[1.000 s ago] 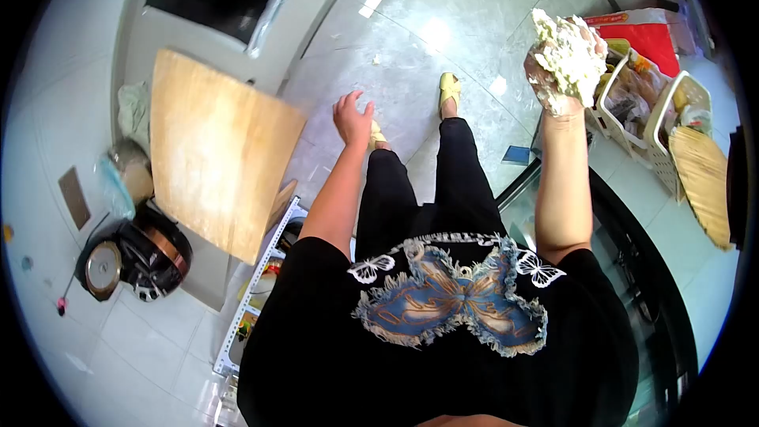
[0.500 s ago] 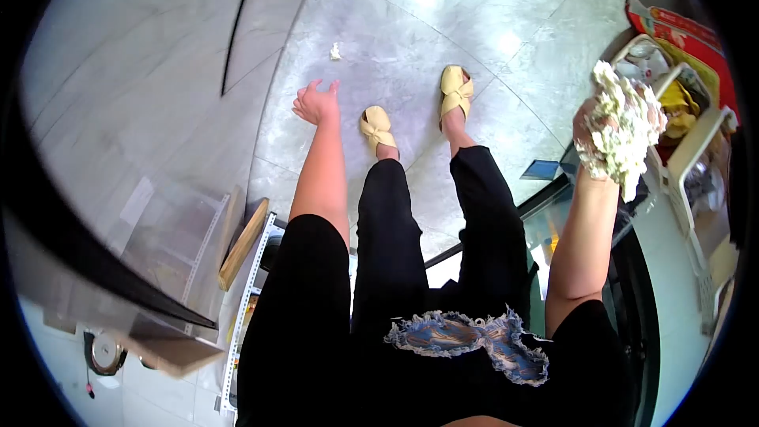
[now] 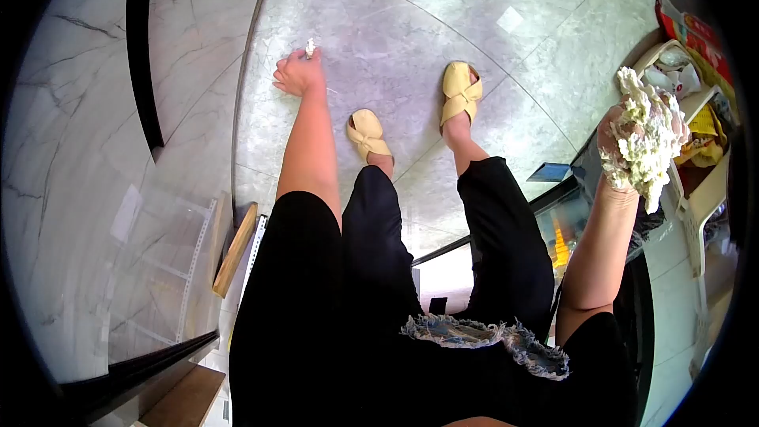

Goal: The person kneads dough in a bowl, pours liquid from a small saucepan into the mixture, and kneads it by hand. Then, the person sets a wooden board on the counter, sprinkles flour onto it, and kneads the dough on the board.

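Stretched down toward the floor, my left hand [image 3: 299, 73] has its thumb and a finger closed around a small whitish clump of dough [image 3: 310, 48], while its other fingers curl to the left. Whether that clump is still touching the floor is hard to see. Held out at the right, my right hand [image 3: 609, 136] grips a large, sticky, crumbly mass of pale dough [image 3: 647, 138]. Dough coats its fingers and hides much of the hand, and a strand hangs down near the wrist.
Yellow slippers [image 3: 461, 95] are on my feet on the grey tiled floor [image 3: 379, 39]. White plastic baskets [image 3: 696, 213] with bags and a yellow cloth [image 3: 704, 138] stand at right, by a red package [image 3: 692, 28]. A wooden board [image 3: 235, 251] and clear shelving [image 3: 162, 257] are at left.
My left hand has reached forward to the small dough clump on the floor, and its spread fingers have closed at it. My right hand still holds the large dough mass. The view has shifted slightly.
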The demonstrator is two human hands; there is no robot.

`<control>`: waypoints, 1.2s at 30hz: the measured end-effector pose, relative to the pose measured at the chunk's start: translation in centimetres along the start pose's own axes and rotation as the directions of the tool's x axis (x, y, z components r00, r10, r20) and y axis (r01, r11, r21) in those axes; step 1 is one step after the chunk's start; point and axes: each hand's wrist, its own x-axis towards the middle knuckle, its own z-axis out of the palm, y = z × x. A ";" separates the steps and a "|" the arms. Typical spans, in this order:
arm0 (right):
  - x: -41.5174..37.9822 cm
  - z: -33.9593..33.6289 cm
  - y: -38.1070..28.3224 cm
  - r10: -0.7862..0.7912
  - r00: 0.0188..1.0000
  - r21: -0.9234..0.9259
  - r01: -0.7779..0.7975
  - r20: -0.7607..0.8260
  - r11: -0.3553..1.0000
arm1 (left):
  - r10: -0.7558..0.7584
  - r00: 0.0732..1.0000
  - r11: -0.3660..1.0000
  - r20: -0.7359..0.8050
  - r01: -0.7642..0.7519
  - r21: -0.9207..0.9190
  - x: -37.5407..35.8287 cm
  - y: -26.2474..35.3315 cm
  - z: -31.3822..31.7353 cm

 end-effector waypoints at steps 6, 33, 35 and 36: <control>0.3 -0.5 0.1 -0.039 0.985 0.073 0.052 -0.167 0.996 | 0.041 0.999 0.992 -0.031 -0.037 0.124 0.1 1.0 -0.9; 5.9 -8.0 1.2 0.156 0.855 0.520 -0.435 0.495 0.735 | 0.205 0.917 0.447 0.343 0.224 -0.866 -9.6 8.2 -14.0; 2.2 -1.6 2.3 0.239 0.806 0.692 -0.589 0.542 0.417 | 0.276 0.902 0.424 0.332 0.195 -0.884 -13.8 10.4 -11.6; 2.5 -1.5 3.0 0.269 0.768 0.730 -0.638 0.582 0.245 | 0.325 0.886 0.453 0.331 0.161 -0.877 -14.0 11.2 -12.6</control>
